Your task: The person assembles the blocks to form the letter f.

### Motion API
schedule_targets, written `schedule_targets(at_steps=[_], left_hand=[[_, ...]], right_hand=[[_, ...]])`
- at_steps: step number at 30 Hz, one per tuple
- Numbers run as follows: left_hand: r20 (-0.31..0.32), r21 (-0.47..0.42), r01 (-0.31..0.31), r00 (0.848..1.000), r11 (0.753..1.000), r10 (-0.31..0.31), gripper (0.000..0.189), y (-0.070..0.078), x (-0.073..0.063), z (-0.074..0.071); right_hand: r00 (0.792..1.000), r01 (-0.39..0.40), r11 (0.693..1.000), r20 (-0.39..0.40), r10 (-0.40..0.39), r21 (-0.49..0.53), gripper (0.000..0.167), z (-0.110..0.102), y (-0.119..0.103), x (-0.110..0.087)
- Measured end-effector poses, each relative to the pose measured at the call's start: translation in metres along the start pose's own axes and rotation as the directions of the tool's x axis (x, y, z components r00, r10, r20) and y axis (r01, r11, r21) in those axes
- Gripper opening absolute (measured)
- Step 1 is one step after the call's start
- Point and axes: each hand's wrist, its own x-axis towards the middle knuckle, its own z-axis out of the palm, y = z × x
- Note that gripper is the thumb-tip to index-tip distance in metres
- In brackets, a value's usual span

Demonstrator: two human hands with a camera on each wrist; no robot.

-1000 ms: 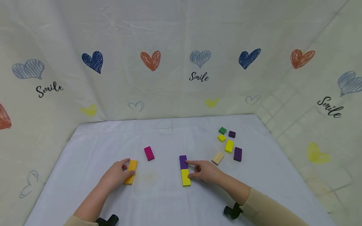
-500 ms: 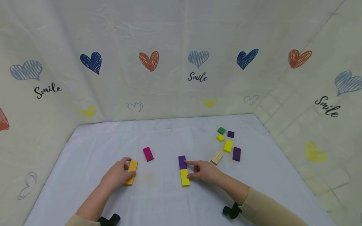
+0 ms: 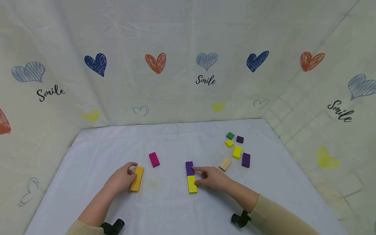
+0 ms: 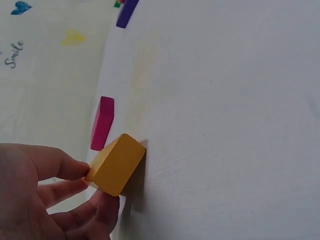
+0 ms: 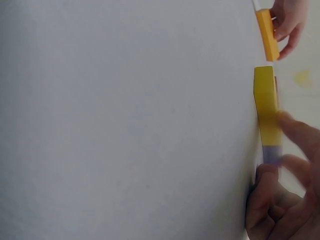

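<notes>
At the left of the head view my left hand pinches an orange block by its left side. The left wrist view shows this block tilted, with thumb and fingertips at one end. A purple block and a yellow block lie end to end in the middle of the table. My right hand lies along their right side, its straight index finger touching the purple block and its thumb on the yellow one. Its other fingers are tucked under. A magenta block lies beyond the left hand.
At the back right lie a green block, a small dark purple block, two yellow blocks, a larger purple block and a bundle of pale sticks. A white cloth covers the table before a heart-printed curtain.
My left thumb has drawn back from the orange block's right side to its left side. The right hand and the two blocks beside it stay as they were.
</notes>
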Motion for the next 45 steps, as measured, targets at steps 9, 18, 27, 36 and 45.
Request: schedule_targets(at_steps=[9,18,27,36,45], left_hand=[[0.001,-0.124,-0.025,1.0,0.992,0.025,0.051,-0.004,0.001,-0.008],[-0.04,-0.209,-0.052,0.998,0.977,0.044,0.054,0.011,0.003,-0.015],[-0.08,-0.301,-0.105,0.993,0.948,0.085,0.053,0.04,0.016,-0.005],[-0.116,-0.402,-0.129,0.989,0.907,0.089,0.05,0.081,0.044,0.021],[-0.141,-0.471,-0.191,0.98,0.861,0.14,0.049,0.116,0.071,0.053]], right_hand=[[1.0,-0.011,1.0,0.006,0.011,0.007,0.063,-0.001,0.001,0.0],[1.0,-0.012,1.0,0.004,0.012,0.009,0.064,0.0,0.0,0.0],[1.0,-0.021,1.0,0.006,0.021,0.019,0.063,-0.001,-0.001,0.0],[1.0,-0.004,1.0,0.007,0.004,0.005,0.063,-0.001,0.001,0.001],[1.0,-0.025,1.0,0.015,0.025,0.001,0.063,-0.001,0.001,0.003]])
